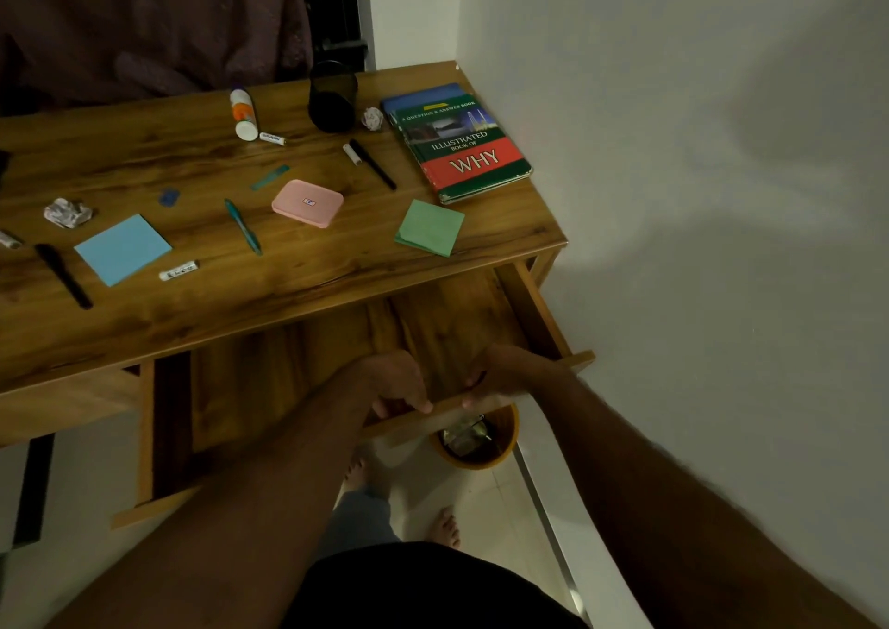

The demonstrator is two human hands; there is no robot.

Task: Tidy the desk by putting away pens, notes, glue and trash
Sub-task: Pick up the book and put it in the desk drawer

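Both hands, left hand [401, 383] and right hand [500, 376], grip the drawer front [447, 409]. The green notes [429, 227] lie straight ahead, up on the desk [298, 291], nearer the right.

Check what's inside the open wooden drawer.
The wooden drawer shows only bare wood; both hands, left hand and right hand, grip its front edge, hiding that strip.

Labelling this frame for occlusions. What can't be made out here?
Head view:
- Drawer rear: hidden under the desk.
- Bin: mostly covered by the drawer front and right hand; contents dark, unclear.
- Left hand fingertips: behind the drawer front.
- Small tube: cut by the left edge.
- Pen cup interior: too dark.
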